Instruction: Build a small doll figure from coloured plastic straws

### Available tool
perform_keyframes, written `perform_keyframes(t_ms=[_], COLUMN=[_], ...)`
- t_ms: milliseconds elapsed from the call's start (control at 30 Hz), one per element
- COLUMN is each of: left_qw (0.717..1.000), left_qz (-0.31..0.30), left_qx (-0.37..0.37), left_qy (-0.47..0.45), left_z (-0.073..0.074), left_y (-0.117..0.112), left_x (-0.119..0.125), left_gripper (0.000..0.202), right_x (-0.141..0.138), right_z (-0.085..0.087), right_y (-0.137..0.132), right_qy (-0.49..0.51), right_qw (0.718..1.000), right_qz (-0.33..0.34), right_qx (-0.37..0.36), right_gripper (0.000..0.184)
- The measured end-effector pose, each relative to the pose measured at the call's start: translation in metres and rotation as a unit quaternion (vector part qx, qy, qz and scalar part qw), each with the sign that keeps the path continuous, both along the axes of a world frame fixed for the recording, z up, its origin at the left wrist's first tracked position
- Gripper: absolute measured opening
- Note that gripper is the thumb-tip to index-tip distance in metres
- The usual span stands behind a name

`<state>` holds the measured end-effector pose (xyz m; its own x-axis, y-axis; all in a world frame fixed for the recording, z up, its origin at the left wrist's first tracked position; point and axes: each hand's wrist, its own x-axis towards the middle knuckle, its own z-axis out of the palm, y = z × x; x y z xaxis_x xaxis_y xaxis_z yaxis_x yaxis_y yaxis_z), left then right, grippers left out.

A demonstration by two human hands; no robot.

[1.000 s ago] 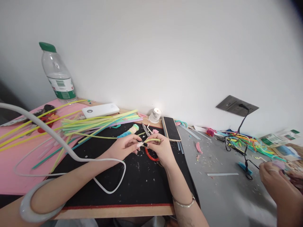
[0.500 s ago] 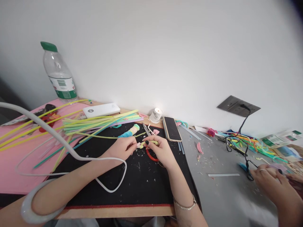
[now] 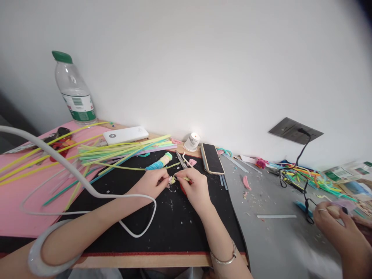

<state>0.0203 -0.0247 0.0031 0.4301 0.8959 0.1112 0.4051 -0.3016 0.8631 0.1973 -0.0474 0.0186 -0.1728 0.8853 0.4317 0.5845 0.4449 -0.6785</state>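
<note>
Over a black mat (image 3: 130,228), my left hand (image 3: 151,184) pinches the pale pink end of a small fuzzy piece. My right hand (image 3: 196,188) is closed on the yellow pipe cleaner (image 3: 173,180) joined to it, with a bit of yellow showing behind the fingers. The two hands are close together. Scissors (image 3: 181,160) lie just beyond the right hand, which covers most of their red handle. A blue, yellow and green bundle wound from pipe cleaners (image 3: 159,162) rests past my left hand. Beside the scissors lies a pink fuzzy scrap (image 3: 192,162).
A white cable (image 3: 95,192) loops across my left forearm. Pipe cleaners (image 3: 116,153), a power bank (image 3: 126,135) and a bottle (image 3: 76,93) are at left. A white cup (image 3: 192,142) and phone (image 3: 212,159) stand behind. Another person's hand (image 3: 331,223) works at right.
My right hand has turned so its back faces up and its fingertips pinch closer to the left hand. Less of the yellow strand shows. My left hand stays nearly in place.
</note>
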Motion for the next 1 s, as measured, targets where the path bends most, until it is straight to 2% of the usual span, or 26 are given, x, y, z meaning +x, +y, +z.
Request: perform_keyframes(t_ms=[233, 433, 633, 833, 1000], left_qw=[0.997, 0.986, 0.945, 0.906, 0.884], left_qz=[0.022, 0.087, 0.089, 0.087, 0.083], left_qx=[-0.048, -0.082, -0.180, -0.257, -0.297], left_qy=[-0.056, -0.118, -0.257, -0.326, -0.351], left_z=[-0.003, -0.010, -0.006, -0.002, 0.001], left_y=[0.001, 0.007, 0.009, 0.008, 0.008], left_x=[0.001, 0.002, 0.001, -0.001, -0.001], left_gripper=[0.025, 0.030, 0.037, 0.035, 0.030], right_x=[-0.009, -0.016, -0.021, -0.018, -0.016], right_z=[0.001, 0.000, -0.006, -0.013, -0.011], right_y=[-0.005, -0.006, -0.005, -0.002, 0.002], right_qy=[-0.018, 0.060, 0.118, 0.163, 0.256], right_qw=[0.998, 0.994, 0.993, 0.981, 0.945], right_qz=[-0.014, 0.056, 0.016, 0.010, 0.008], right_qx=[0.063, 0.076, -0.005, -0.106, -0.204], right_gripper=[0.011, 0.010, 0.008, 0.012, 0.006])
